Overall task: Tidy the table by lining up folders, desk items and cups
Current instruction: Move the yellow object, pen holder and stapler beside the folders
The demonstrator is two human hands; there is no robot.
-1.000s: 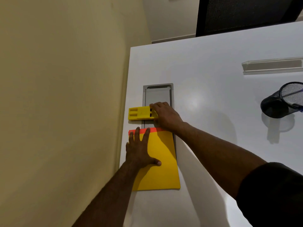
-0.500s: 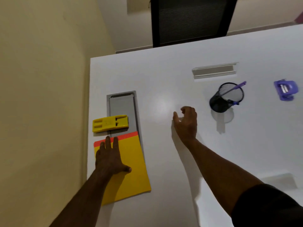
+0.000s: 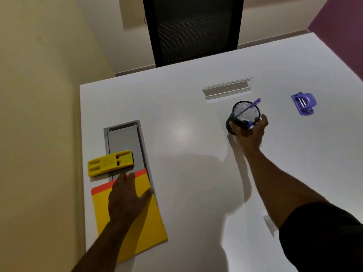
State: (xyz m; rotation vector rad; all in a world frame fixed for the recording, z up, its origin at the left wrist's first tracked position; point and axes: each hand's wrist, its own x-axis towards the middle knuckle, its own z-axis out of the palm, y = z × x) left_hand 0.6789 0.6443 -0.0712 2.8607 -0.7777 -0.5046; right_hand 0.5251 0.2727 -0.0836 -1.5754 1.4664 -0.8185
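A yellow folder lies over an orange one at the table's near left, and my left hand rests flat on it with fingers spread. Just beyond it sits a yellow plastic desk item, partly over a grey cable hatch. My right hand is wrapped around the near side of a black mesh pen cup, which holds a purple pen. A purple hole punch sits farther right, apart from both hands.
A clear acrylic name-plate holder lies behind the pen cup. A black mesh chair back stands at the table's far edge. A beige wall runs close along the white table's left edge.
My right hand let go of the yellow desk item, moved right across the table and closed around the pen cup. My left hand stayed on the folder. The view swung right.
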